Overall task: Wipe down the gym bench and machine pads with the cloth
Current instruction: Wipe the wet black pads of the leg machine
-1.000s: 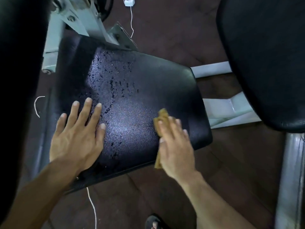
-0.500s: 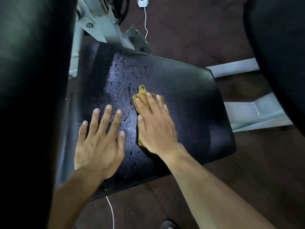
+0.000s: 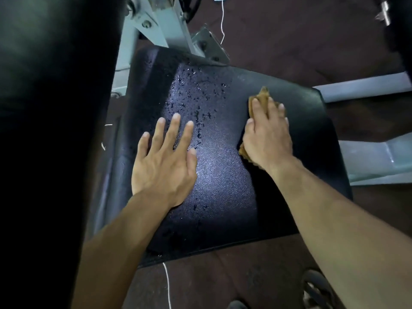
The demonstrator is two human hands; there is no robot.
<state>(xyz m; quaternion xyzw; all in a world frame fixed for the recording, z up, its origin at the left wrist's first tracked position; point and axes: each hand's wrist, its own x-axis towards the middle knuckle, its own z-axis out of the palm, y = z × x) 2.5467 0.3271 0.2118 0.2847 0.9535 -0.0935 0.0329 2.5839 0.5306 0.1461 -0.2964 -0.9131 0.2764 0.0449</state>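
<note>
A black padded seat (image 3: 223, 186) fills the middle of the view, with water droplets scattered over its far left half. My right hand (image 3: 267, 139) presses a tan cloth (image 3: 260, 100) flat onto the pad's far right part; most of the cloth is hidden under the palm, with an edge showing at the wrist. My left hand (image 3: 165, 157) lies flat on the pad's left side, fingers spread, holding nothing. A tall black back pad (image 3: 51, 130) rises close at the left.
A pale grey metal frame (image 3: 160, 25) with bolts joins the seat at the top. White frame bars (image 3: 374, 161) run along the right. A thin white cord (image 3: 168, 284) trails over the dark brown floor. Another black pad (image 3: 403, 30) edges the top right corner.
My right hand slid the cloth from the pad's near right corner to its wet middle, then back out to the far right. My left hand stayed flat on the pad.
</note>
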